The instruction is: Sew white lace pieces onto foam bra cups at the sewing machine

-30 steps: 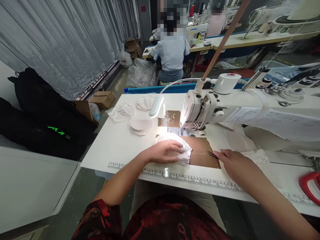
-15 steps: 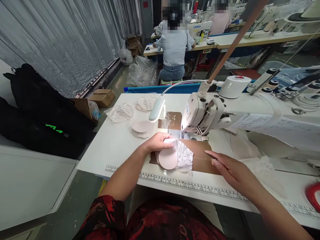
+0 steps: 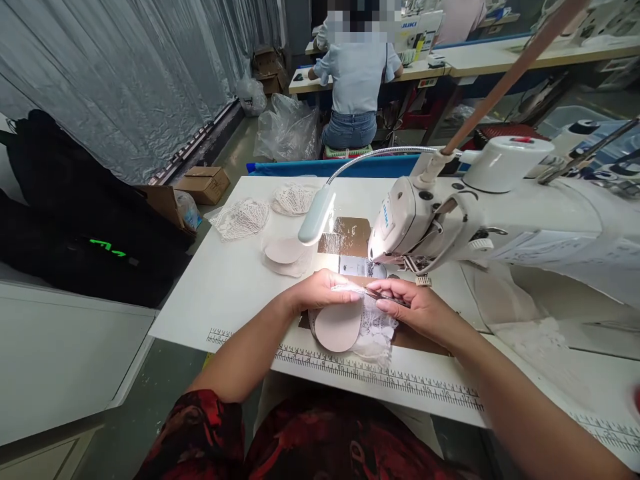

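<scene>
Left hand (image 3: 319, 291) — lace (image 3: 376, 330), right hand (image 3: 419, 305) — tool (image 3: 389, 297)

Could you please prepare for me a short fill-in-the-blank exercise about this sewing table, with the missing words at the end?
1. The small dark tool is in the person's ____ hand.
2. The left hand grips a lace piece whose colour is ____.
3. In the picture, the lamp hangs to the ____ of the near sewing machine.
4. The seated co-worker in pale blue has their ____ to the camera.

Missing words: right; white; left; back.
</scene>
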`<action>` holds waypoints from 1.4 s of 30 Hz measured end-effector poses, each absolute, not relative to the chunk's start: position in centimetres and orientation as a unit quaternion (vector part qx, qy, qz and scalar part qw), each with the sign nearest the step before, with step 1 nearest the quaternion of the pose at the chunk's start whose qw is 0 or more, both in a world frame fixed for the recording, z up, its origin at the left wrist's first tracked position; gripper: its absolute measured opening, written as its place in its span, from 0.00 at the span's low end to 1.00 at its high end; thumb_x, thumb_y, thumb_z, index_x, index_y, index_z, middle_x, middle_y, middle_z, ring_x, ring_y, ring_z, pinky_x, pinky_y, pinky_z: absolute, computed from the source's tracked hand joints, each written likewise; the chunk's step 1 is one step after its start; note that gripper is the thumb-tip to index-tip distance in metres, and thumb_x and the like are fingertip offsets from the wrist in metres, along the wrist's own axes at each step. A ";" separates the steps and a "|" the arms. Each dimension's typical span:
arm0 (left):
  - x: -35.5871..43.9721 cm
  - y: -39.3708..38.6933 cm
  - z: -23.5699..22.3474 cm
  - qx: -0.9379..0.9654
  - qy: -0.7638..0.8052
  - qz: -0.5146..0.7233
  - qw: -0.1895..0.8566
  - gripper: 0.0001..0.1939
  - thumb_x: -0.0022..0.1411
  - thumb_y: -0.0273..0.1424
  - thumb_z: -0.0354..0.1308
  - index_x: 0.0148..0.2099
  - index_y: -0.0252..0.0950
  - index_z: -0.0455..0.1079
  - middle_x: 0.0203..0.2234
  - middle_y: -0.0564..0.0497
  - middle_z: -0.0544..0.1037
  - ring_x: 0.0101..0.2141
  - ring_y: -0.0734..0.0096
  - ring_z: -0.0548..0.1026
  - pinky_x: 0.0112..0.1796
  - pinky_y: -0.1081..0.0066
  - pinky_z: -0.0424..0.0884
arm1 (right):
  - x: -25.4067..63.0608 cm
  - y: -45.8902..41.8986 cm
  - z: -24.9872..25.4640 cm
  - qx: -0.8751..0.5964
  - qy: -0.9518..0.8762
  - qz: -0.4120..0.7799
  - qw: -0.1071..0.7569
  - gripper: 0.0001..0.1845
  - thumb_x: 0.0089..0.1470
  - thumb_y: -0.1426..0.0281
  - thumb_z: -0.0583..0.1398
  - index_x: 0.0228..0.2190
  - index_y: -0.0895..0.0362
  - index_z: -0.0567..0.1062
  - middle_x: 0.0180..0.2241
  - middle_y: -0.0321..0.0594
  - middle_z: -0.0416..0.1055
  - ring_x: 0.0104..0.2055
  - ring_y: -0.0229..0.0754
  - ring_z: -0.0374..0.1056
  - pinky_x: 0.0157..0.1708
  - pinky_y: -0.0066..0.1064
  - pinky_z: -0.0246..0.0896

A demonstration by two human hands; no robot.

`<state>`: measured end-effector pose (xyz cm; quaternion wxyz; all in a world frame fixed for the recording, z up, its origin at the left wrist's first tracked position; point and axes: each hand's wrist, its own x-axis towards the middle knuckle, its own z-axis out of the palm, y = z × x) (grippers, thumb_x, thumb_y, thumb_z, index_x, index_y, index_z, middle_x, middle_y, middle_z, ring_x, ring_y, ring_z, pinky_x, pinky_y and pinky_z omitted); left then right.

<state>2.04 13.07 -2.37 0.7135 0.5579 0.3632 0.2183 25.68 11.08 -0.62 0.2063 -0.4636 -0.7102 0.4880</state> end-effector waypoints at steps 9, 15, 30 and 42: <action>2.4 13.4 -2.2 0.620 0.311 0.158 0.703 0.21 0.54 0.45 0.62 0.26 0.29 0.70 0.18 0.57 0.62 0.22 0.80 0.58 0.23 0.75 0.51 | 24.7 11.2 -1.0 -0.415 -0.750 0.469 0.212 0.14 0.54 0.60 0.57 0.38 0.55 0.74 0.35 0.40 0.73 0.37 0.43 0.68 0.36 0.35 0.64; 2.5 13.5 -1.8 0.624 0.297 0.144 0.708 0.26 0.54 0.46 0.61 0.20 0.33 0.56 0.18 0.58 0.53 0.22 0.81 0.51 0.23 0.73 0.44 | 24.5 11.2 -1.8 -0.409 -0.721 0.502 0.245 0.13 0.55 0.60 0.58 0.37 0.55 0.76 0.37 0.41 0.74 0.39 0.43 0.69 0.40 0.36 0.65; 2.5 13.4 -2.3 0.619 0.315 0.131 0.707 0.23 0.51 0.45 0.63 0.22 0.30 0.64 0.19 0.57 0.55 0.23 0.81 0.52 0.23 0.75 0.47 | 24.0 11.1 -1.5 -0.408 -0.731 0.511 0.194 0.15 0.55 0.58 0.57 0.38 0.55 0.75 0.36 0.41 0.74 0.38 0.45 0.69 0.37 0.37 0.65; 3.1 13.1 -2.0 0.591 0.350 0.141 0.713 0.18 0.50 0.43 0.65 0.29 0.30 0.72 0.21 0.55 0.67 0.24 0.79 0.62 0.26 0.76 0.58 | 23.5 11.2 -2.6 -0.426 -0.650 0.579 0.249 0.20 0.49 0.55 0.61 0.40 0.55 0.74 0.39 0.43 0.74 0.40 0.46 0.70 0.38 0.37 0.67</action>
